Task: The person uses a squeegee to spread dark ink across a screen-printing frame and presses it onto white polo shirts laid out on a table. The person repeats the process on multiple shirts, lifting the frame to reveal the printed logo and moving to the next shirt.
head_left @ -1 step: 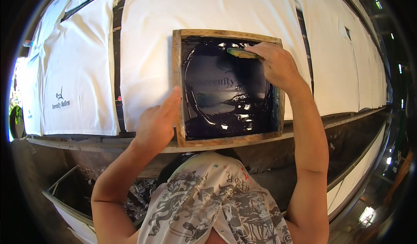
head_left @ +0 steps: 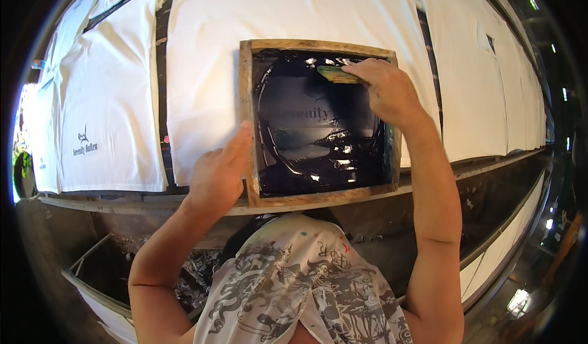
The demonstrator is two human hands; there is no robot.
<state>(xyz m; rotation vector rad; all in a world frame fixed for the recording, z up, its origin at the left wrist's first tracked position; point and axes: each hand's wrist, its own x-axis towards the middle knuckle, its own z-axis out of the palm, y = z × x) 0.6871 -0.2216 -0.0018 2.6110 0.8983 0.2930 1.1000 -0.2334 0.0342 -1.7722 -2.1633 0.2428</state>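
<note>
A wooden-framed printing screen (head_left: 247, 99) lies on a white cloth (head_left: 205, 56), with dark, glossy ink spread over its mesh. Faint dark lettering shows through the middle of the mesh. My right hand (head_left: 392, 93) is closed on a green and yellow, ink-stained squeegee (head_left: 337, 74) near the screen's far side. The squeegee's lower edge is hard to make out against the dark ink. At the frame's left rail, my left hand (head_left: 217, 175) lies with its index finger stretched out, the fingertip touching the wood.
To the left is another white cloth (head_left: 113, 99) bearing a dark printed logo (head_left: 84, 145). More white cloths (head_left: 468, 86) lie on the right. The table's near edge (head_left: 135, 206) runs below the screen. A dark trough-like space (head_left: 478, 221) lies between that edge and me.
</note>
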